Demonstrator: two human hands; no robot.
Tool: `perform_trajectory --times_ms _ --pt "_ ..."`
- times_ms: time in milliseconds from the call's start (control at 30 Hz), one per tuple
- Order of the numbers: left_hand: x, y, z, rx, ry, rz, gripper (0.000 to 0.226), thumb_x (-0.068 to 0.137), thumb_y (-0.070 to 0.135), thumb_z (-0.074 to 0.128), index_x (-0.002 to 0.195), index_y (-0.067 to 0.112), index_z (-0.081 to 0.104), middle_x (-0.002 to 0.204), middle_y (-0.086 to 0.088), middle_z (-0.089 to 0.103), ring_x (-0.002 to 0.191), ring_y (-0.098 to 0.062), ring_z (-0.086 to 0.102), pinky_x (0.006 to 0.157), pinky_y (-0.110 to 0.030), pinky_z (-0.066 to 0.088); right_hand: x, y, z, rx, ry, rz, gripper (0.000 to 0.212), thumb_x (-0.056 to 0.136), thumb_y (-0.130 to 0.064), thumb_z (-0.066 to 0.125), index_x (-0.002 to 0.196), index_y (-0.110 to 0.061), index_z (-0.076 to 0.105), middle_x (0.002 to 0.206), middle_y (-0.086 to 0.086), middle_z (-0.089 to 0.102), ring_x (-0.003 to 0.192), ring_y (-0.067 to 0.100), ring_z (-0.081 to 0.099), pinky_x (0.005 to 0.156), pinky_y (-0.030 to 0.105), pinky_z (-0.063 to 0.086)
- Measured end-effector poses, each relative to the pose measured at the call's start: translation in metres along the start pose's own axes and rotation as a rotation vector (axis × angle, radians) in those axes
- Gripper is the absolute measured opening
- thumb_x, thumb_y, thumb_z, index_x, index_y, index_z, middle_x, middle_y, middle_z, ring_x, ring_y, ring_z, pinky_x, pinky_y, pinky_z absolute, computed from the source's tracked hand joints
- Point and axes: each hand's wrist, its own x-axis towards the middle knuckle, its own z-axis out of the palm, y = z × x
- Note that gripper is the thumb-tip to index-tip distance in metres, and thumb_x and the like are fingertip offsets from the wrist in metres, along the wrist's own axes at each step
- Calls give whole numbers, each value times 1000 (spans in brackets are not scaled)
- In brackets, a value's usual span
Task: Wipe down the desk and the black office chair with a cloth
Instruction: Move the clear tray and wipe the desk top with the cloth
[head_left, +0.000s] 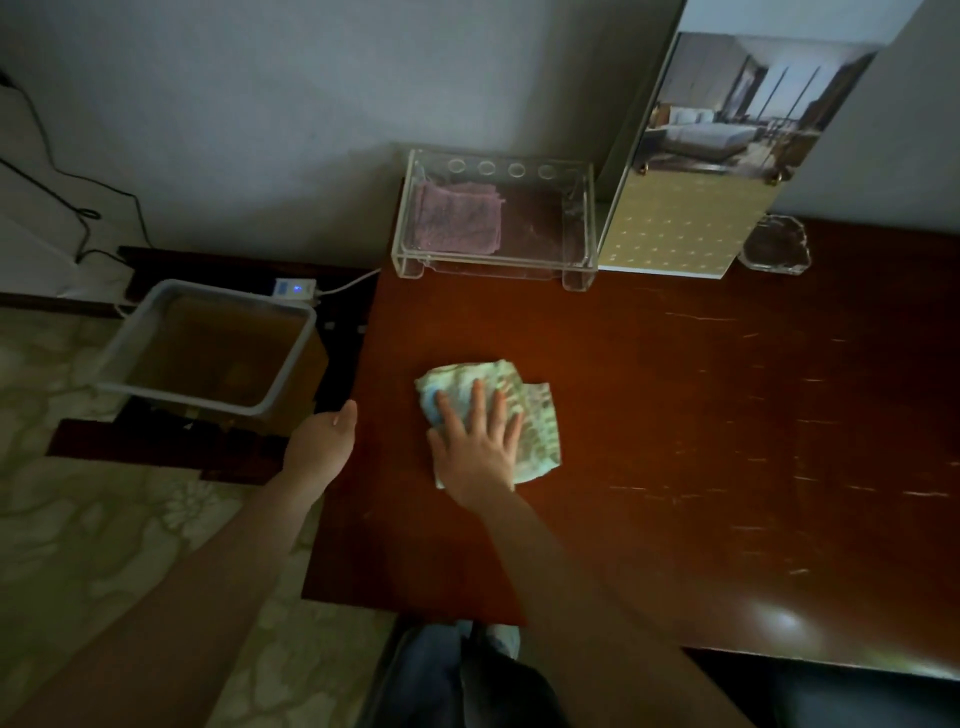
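Observation:
A crumpled pale green patterned cloth (524, 410) lies on the left part of the dark red-brown wooden desk (701, 415). My right hand (478, 447) presses flat on the cloth with straight, spread fingers. My left hand (324, 439) rests on the desk's left edge, thumb on top, its fingers hidden below the edge. A dark shape at the bottom right (857, 696), below the desk's front edge, may be the black chair; I cannot tell.
A clear acrylic tray (582, 228) at the desk's back holds a folded pink cloth (460, 218). A standing picture card (691, 208) and a glass ashtray (776, 244) sit to its right. A grey-rimmed bin (208, 345) and a power strip (295, 287) are left of the desk.

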Motion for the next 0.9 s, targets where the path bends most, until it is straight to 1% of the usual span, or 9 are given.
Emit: perform_trajectory --times_ms 100,167,200,267,467,533,633,767,900 --pt "-11 -11 7 5 34 -23 47 102 38 28 66 13 45 67 -2 42 58 -16 40 62 -32 34 -16 1 8 -39 18 -71 54 100 -51 20 149 -40 0 158 4 -15 143 30 -20 112 50 -15" --pt "-21 -15 14 66 53 -28 44 102 37 29 101 7 61 98 -10 57 85 -23 56 81 -38 41 -18 19 0 -90 11 -107 54 99 -52 18 149 -40 2 159 1 -13 144 26 -16 115 48 -10" --pt "-26 -17 17 99 64 -37 46 102 38 30 125 7 55 122 -16 54 105 -30 55 90 -40 41 -20 30 -5 -117 11 -115 54 99 -53 17 149 -40 2 158 0 -13 145 26 -15 115 49 -8" --pt "-34 -23 23 138 70 -64 52 102 39 30 145 10 35 145 -20 34 121 -37 48 95 -41 40 -25 56 -13 -133 23 -70 54 99 -53 16 149 -39 1 159 -1 -11 145 25 -13 116 49 -7" --pt "-49 -35 32 202 73 -92 54 101 39 33 146 10 31 146 -21 29 119 -39 48 92 -41 43 -63 154 -24 -83 137 192 55 99 -52 14 150 -37 0 159 2 -9 145 25 -12 116 42 -7" --pt "-52 -37 34 228 81 -86 53 101 36 35 146 9 32 144 -20 31 122 -39 46 94 -41 42 -80 184 -26 -82 151 249 56 97 -54 10 149 -37 -6 158 2 -13 144 23 -16 116 41 -9" --pt "-54 -38 32 266 79 -57 50 102 32 34 145 8 33 145 -20 32 124 -38 45 99 -43 40 -101 208 -24 -64 157 286 59 96 -54 13 150 -36 -1 158 1 -13 144 21 -17 116 40 -10" --pt "-53 -35 26 273 62 -26 45 100 15 35 143 7 36 146 -18 34 109 -32 55 78 -34 42 -106 208 -22 -12 169 283 57 97 -53 16 150 -35 5 159 1 -10 144 22 -16 116 42 -9" --pt "-50 -35 18 258 16 -3 49 94 3 38 143 6 37 146 -16 35 76 -21 57 60 -28 41 -102 185 -17 63 150 355 55 99 -51 17 150 -36 4 158 2 -13 144 25 -18 114 44 -11"
